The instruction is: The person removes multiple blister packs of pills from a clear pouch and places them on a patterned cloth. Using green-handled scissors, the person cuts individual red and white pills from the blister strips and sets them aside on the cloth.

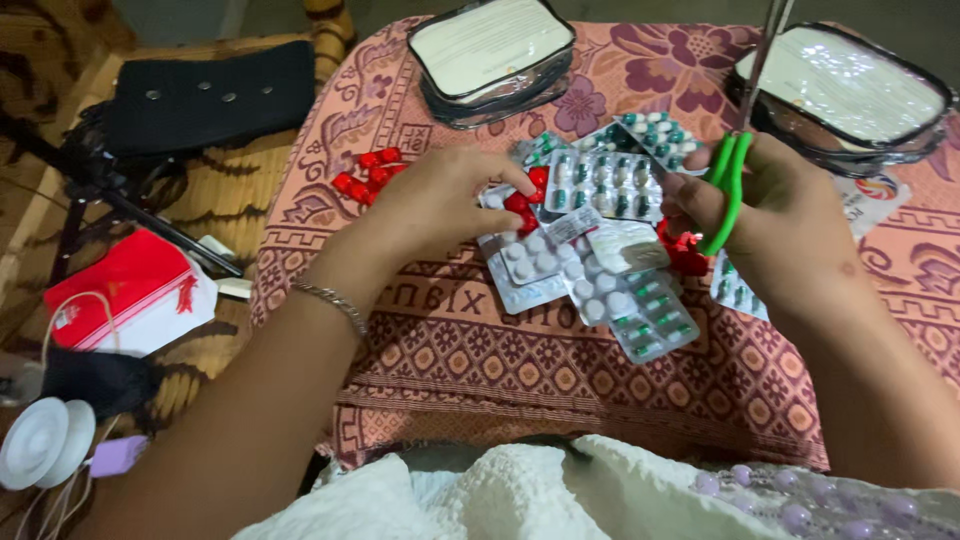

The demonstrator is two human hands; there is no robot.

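Flanking blister packs (pixel 600 250), two clear pouches (pixel 492 55).

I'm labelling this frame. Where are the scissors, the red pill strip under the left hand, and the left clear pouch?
scissors (pixel 733 190), head view, on the green handle loop.
red pill strip (pixel 523 205), head view, on a red capsule.
left clear pouch (pixel 490 45), head view, on its top face.

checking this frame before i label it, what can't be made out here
- Scissors, head view: blade tips cut off by the top edge; lower handle loop hidden inside the right hand.
- Red blister strip: mostly covered by the left hand, so its pill count is unclear.
- Right clear pouch: glare and the right edge hide its contents.
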